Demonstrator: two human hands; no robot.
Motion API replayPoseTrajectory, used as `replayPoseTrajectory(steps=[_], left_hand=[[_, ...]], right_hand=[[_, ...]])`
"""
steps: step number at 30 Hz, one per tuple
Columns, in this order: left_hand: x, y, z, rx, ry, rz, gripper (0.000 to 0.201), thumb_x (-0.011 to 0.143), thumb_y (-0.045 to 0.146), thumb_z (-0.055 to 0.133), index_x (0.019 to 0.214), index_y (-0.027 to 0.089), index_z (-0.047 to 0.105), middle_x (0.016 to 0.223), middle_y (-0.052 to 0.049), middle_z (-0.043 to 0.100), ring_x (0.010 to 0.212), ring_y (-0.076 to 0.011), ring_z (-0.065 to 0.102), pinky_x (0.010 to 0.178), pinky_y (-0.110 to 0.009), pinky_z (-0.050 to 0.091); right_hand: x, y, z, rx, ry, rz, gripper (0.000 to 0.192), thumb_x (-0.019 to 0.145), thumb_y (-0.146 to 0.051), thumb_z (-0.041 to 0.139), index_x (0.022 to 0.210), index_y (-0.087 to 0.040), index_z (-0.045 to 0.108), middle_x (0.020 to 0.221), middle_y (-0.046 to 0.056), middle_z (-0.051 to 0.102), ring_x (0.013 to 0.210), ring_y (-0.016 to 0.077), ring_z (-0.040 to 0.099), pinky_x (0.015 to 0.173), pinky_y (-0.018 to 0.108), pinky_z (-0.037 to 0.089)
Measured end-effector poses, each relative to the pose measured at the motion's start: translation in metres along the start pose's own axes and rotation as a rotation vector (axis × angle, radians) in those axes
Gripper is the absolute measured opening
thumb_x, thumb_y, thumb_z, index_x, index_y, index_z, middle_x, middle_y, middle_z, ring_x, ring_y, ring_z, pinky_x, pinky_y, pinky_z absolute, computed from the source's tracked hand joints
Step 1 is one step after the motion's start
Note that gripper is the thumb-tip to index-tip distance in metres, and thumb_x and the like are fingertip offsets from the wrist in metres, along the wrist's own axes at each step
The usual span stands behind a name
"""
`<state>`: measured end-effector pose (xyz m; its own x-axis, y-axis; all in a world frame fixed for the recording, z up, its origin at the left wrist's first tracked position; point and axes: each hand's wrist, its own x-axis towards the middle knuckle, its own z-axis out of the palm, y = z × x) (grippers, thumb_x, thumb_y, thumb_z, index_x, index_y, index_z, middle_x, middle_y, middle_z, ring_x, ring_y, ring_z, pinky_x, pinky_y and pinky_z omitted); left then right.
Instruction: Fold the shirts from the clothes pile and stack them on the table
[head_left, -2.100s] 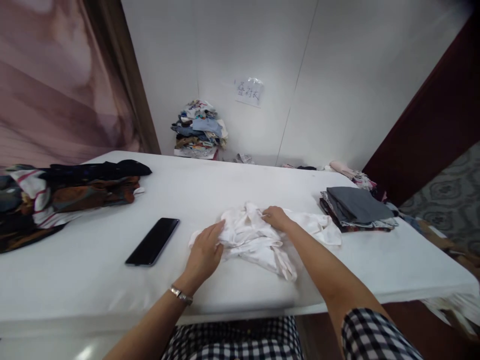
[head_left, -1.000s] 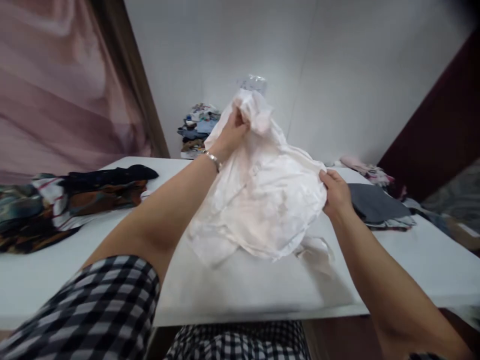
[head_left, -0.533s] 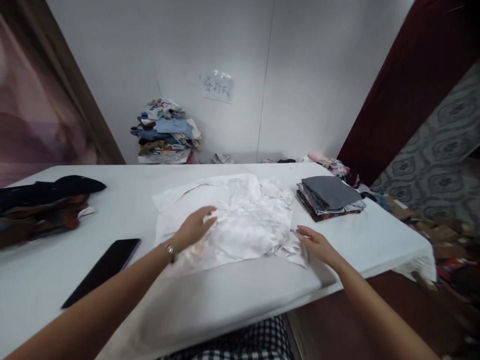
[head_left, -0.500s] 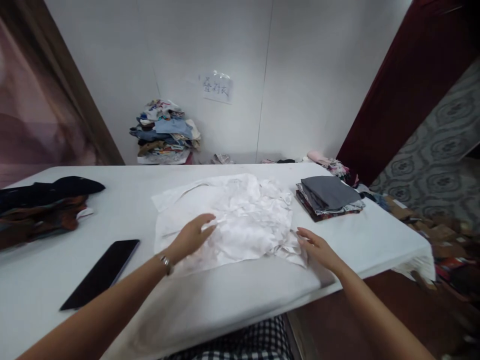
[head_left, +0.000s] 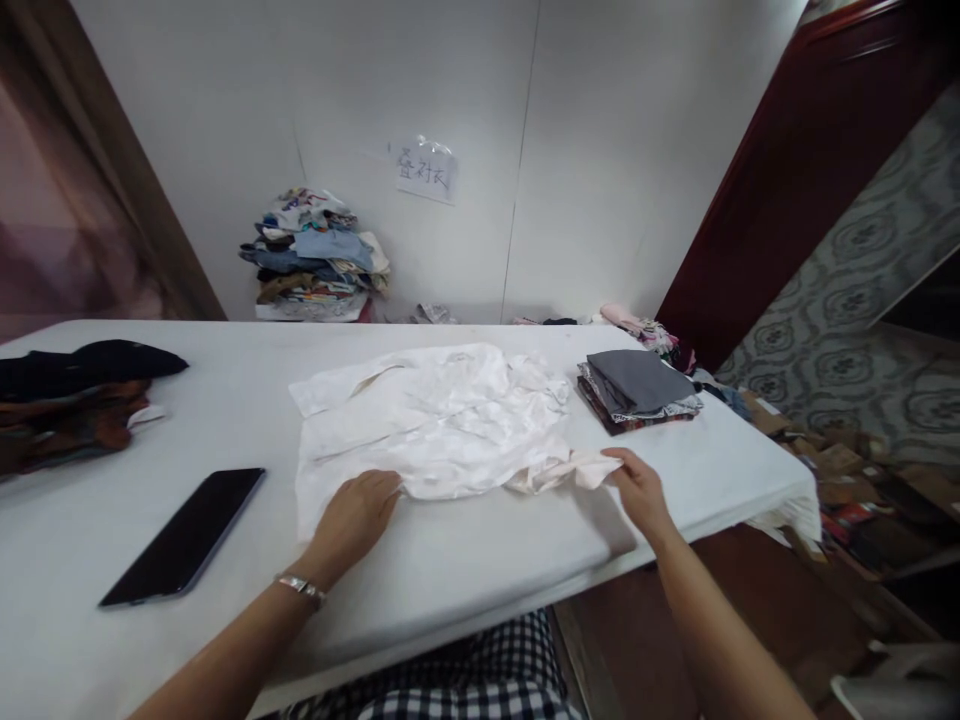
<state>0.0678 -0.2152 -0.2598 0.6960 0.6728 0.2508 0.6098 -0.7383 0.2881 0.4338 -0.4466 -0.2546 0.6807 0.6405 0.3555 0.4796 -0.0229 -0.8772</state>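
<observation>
White shirt (head_left: 442, 420) fabric is under control: my right hand (head_left: 639, 495) pinches a sleeve-like end, now drawn outward; my left hand (head_left: 356, 515) grasps the near edge, fingertips hidden. Previously lifted, the shirt lies spread on the table (head_left: 480, 560), apparently being straightened. Its crumpled right part is indistinct; the clothes pile (head_left: 82, 415) is cut off at left.

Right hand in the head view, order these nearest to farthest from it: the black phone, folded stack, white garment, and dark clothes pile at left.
1. White garment: its end is pinched in the right hand.
2. Folded stack: beyond the hand, on the table's right side.
3. Black phone: across the garment, to the left.
4. Dark clothes pile: at the view's left edge.
</observation>
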Motion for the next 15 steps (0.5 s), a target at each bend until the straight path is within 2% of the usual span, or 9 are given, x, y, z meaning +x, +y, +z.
replayPoseTrajectory(steps=[3, 5, 7, 9, 11, 13, 15], left_hand=[[-0.011, -0.003, -0.009, -0.049, 0.089, -0.043, 0.038, 0.086, 0.032, 0.039, 0.106, 0.020, 0.068, 0.115, -0.012, 0.071, 0.109, -0.0285, 0.064, 0.098, -0.046, 0.049], [-0.024, -0.004, -0.015, -0.083, 0.135, -0.010, 0.036, 0.085, 0.032, 0.041, 0.107, 0.022, 0.068, 0.114, -0.011, 0.072, 0.110, -0.0289, 0.064, 0.098, -0.046, 0.049], [-0.038, -0.003, -0.017, -0.112, 0.137, 0.050, 0.032, 0.085, 0.034, 0.044, 0.104, 0.024, 0.068, 0.110, -0.009, 0.073, 0.106, -0.0292, 0.065, 0.097, -0.047, 0.050], [-0.050, -0.001, -0.018, -0.130, 0.105, 0.103, 0.027, 0.086, 0.035, 0.046, 0.100, 0.027, 0.067, 0.104, -0.006, 0.075, 0.100, -0.0282, 0.067, 0.095, -0.047, 0.050], [-0.061, 0.002, -0.018, -0.134, 0.037, 0.134, 0.023, 0.087, 0.036, 0.046, 0.093, 0.029, 0.067, 0.094, -0.003, 0.075, 0.089, -0.0258, 0.068, 0.092, -0.047, 0.050], [-0.070, 0.005, -0.018, -0.130, -0.045, 0.131, 0.022, 0.088, 0.036, 0.046, 0.086, 0.029, 0.067, 0.083, -0.002, 0.073, 0.077, -0.0233, 0.067, 0.089, -0.045, 0.051], [-0.077, 0.005, -0.018, -0.112, -0.094, 0.081, 0.023, 0.087, 0.036, 0.048, 0.093, 0.027, 0.068, 0.077, -0.002, 0.071, 0.072, -0.0224, 0.065, 0.088, -0.044, 0.050]], right_hand=[[-0.001, -0.016, -0.026, 0.318, 0.284, 0.081, 0.023, 0.070, -0.032, 0.065, 0.091, -0.024, 0.065, 0.081, -0.001, 0.069, 0.069, 0.0165, 0.063, 0.063, 0.030, 0.053], [-0.006, -0.019, -0.047, 0.545, 0.362, 0.121, 0.026, 0.065, -0.027, 0.069, 0.090, -0.026, 0.062, 0.079, -0.003, 0.067, 0.063, 0.0129, 0.060, 0.055, 0.024, 0.050], [-0.014, -0.018, -0.067, 0.712, 0.383, 0.129, 0.026, 0.060, -0.022, 0.069, 0.084, -0.025, 0.060, 0.075, -0.006, 0.064, 0.055, 0.0089, 0.055, 0.046, 0.019, 0.044], [-0.021, -0.013, -0.086, 0.790, 0.414, 0.088, 0.021, 0.060, -0.019, 0.068, 0.078, -0.024, 0.058, 0.068, -0.007, 0.057, 0.048, 0.0064, 0.048, 0.040, 0.016, 0.039], [-0.027, -0.010, -0.101, 0.813, 0.458, 0.032, 0.016, 0.063, -0.019, 0.066, 0.076, -0.024, 0.058, 0.067, -0.007, 0.054, 0.047, 0.0065, 0.046, 0.038, 0.016, 0.040], [-0.026, -0.011, -0.109, 0.860, 0.503, 0.018, 0.016, 0.064, -0.018, 0.066, 0.079, -0.024, 0.061, 0.070, -0.005, 0.056, 0.051, 0.0069, 0.050, 0.040, 0.016, 0.044], [-0.018, -0.017, -0.111, 0.948, 0.539, 0.039, 0.019, 0.064, -0.017, 0.068, 0.082, -0.022, 0.063, 0.073, -0.004, 0.060, 0.056, 0.0074, 0.056, 0.045, 0.017, 0.049]])
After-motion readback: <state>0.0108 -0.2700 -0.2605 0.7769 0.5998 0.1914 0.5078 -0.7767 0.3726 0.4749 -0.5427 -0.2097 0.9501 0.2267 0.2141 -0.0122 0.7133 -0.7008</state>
